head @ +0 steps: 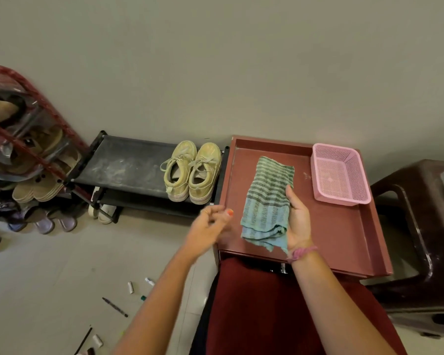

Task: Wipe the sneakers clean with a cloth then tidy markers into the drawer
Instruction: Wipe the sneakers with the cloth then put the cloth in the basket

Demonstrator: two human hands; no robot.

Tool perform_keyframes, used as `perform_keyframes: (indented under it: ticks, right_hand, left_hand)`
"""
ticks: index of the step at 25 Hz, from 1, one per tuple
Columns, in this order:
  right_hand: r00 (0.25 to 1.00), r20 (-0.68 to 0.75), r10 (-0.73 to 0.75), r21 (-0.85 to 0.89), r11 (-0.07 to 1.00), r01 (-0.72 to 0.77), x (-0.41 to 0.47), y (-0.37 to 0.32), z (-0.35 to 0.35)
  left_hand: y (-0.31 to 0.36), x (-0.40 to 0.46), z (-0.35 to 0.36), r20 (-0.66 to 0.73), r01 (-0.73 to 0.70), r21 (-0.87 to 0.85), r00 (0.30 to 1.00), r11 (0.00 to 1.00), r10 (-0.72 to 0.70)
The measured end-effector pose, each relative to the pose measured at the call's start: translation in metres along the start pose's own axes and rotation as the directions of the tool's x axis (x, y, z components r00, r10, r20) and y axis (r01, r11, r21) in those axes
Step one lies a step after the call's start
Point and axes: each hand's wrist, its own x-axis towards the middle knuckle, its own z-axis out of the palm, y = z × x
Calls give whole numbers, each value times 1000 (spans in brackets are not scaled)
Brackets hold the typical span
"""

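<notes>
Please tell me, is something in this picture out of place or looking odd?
Yes. Several markers lie scattered on the floor at lower left, pointing different ways, not in any drawer. The top shelf of the black shoe rack beside the sneakers shows pale dusty smears.

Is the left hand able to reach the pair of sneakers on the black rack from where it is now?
Probably yes. The left hand holds nothing and hovers just in front of the sneakers, which sit at the near end of the black rack. Nothing lies between them.
</notes>
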Motion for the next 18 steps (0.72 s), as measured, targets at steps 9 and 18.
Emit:
perform_keyframes:
  ticks: [9, 18]
  right_hand:
    - [982, -186, -21, -48, 999, 12, 37, -8, -43]
    - [961, -272, -57, -53, 998, 45, 64, -2, -79]
  left_hand:
    - [-68, 136, -84, 147, -117, 988, 905, -98, 399]
    - [-105, 167, -80, 174, -153, 985, 784, -86, 596]
